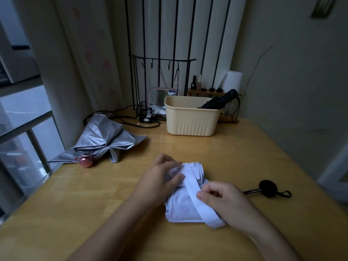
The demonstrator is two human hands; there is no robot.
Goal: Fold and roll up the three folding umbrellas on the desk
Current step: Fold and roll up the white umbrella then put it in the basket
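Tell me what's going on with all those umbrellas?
A person is tidying a white folding umbrella on the wooden desk. The left hand holds it bunched together while the right hand pinches the white strap laid across it. Its black handle sticks out to the right. A silver umbrella with a pink handle lies loose and unrolled at the left, and a black umbrella, already rolled, sits in the cream bin at the back.
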